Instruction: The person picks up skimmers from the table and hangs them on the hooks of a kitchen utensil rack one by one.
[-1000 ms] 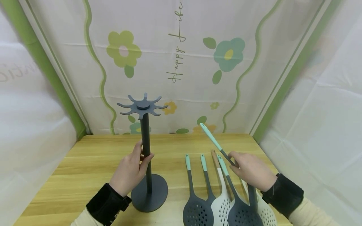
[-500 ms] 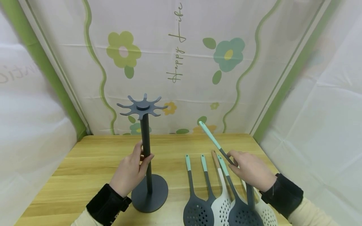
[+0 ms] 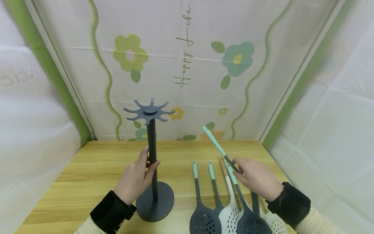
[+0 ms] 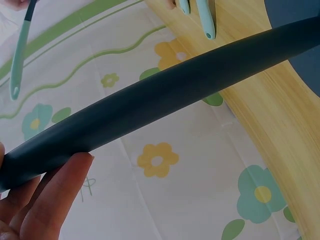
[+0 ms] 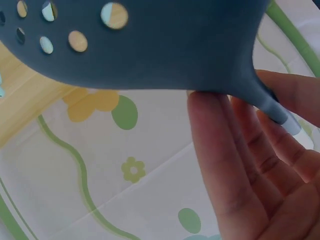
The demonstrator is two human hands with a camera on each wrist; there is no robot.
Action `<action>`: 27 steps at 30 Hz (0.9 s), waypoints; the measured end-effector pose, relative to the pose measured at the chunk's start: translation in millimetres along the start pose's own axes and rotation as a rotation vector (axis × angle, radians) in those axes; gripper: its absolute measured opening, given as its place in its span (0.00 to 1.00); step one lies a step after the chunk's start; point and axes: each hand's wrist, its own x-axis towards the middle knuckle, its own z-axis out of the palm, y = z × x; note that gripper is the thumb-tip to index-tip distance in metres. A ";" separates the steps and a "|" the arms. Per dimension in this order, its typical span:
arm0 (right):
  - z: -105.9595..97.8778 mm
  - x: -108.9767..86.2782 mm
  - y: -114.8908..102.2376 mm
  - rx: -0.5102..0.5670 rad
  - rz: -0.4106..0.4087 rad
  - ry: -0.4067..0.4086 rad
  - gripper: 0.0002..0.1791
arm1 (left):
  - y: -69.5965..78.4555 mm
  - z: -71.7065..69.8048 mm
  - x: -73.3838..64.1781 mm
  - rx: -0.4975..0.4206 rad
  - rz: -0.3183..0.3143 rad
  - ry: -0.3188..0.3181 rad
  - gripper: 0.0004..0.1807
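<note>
Mint-handled utensils [image 3: 215, 142] number four; the right fingers [image 5: 215, 150] hold one.

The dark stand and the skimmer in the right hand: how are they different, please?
The stand is upright, while the skimmer is tilted. The stand is dark all over; the skimmer has a mint handle. The stand's top has prongs; the skimmer's head has holes. Both show dark grey and are held.

Right of the utensil stand [image 3: 151, 139], a dark skimmer [image 3: 205, 222] runs off the head view's bottom edge; the neighbouring utensil's [image 3: 215, 189] head is mostly hidden. Farther right of the stand, the right hand [image 3: 258, 178] hides part of the raised skimmer [image 3: 217, 145]; the right wrist view crops its perforated head.
</note>
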 end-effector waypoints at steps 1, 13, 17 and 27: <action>0.0 0.2 -0.3 0.001 -0.002 0.001 0.12 | 0.0 0.0 0.0 -0.001 0.001 0.001 0.20; -0.9 5.5 -8.1 0.026 -0.016 0.035 0.12 | -2.2 0.8 0.3 -0.006 0.030 0.019 0.22; 2.0 6.8 -11.6 0.025 -0.020 0.055 0.13 | -2.4 0.5 0.1 0.001 0.027 0.022 0.22; 13.4 8.0 -19.2 0.111 0.001 0.069 0.11 | -0.8 1.0 -0.5 0.006 0.023 0.015 0.22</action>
